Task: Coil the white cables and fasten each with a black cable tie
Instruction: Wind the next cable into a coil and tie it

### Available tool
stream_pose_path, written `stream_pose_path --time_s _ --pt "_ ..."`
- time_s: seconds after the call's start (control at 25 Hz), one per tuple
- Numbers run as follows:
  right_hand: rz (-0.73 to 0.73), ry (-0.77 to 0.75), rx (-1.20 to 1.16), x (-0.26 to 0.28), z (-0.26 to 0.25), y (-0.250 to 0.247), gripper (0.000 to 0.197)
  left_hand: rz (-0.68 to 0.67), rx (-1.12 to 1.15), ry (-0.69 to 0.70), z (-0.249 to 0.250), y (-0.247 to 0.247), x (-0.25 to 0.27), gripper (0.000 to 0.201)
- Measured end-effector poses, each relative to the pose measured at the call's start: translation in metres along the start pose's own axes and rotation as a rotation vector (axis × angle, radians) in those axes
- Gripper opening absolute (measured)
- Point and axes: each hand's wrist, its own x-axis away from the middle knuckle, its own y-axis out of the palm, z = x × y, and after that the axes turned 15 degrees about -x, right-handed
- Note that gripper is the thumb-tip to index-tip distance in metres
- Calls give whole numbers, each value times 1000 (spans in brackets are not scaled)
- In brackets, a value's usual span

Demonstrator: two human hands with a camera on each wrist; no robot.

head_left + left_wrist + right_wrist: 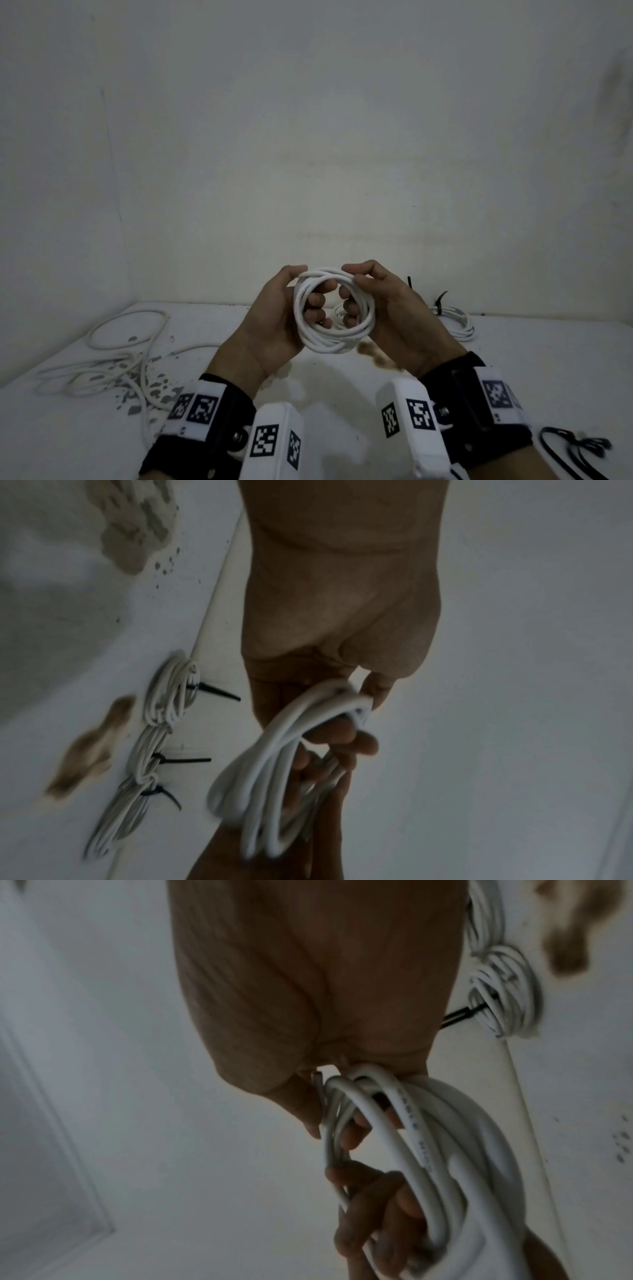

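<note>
Coil (334,310) held up off the table (342,404), ring face toward the head camera, gripped on both sides. Left hand (277,318) on the left arc: fingers curled through the opening from behind, thumb over the top. Right hand (387,308) on the right arc: fingers (349,308) hooked through likewise, thumb pinching the top strands. Cut cable end visible by the right thumb in the right wrist view, so probably coiling done, tie not on yet. Loose ties (575,448) low to the right, nearer the right wrist, well apart from the coil. Judgement: right hand the nearer fetcher, left to keep the loops clamped alone; loops likely to spring open if the left grip slackens. Done coils (154,734), tied, in a row behind the fingers by the wall. Uncoiled cable (113,356) well off to the left.
</note>
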Motion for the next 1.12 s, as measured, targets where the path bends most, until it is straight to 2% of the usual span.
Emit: stream_pose_path --time_s 0.16,0.36,0.4,0.48,0.6,0.76,0.88,0.96,1.12 --pt "-43 33 286 1 1 -6 21 -77 -84 -149 1 -14 8 47" --pt "-125 113 514 7 7 -4 22 -102 -279 -297 -7 -16 7 58" --pt "-122 113 541 7 8 -5 20 -68 -352 -310 -9 -13 5 57" --pt "-80 95 553 5 10 -9 18 87 -504 -268 -14 -3 1 55" --pt "-1 44 602 6 12 -12 17 304 -567 -184 -24 13 -5 57" --pt "135 80 741 15 -2 -23 19 362 -548 -153 -38 24 -10 58" --pt "244 87 1010 32 -47 -50 25 342 -549 -160 -48 33 -14 57" --pt "231 255 1256 49 -79 -71 37 335 -577 -177 -56 42 -19 58" --pt "218 763 1752 93 -111 -99 46 302 -617 -190 -69 72 -37 56"
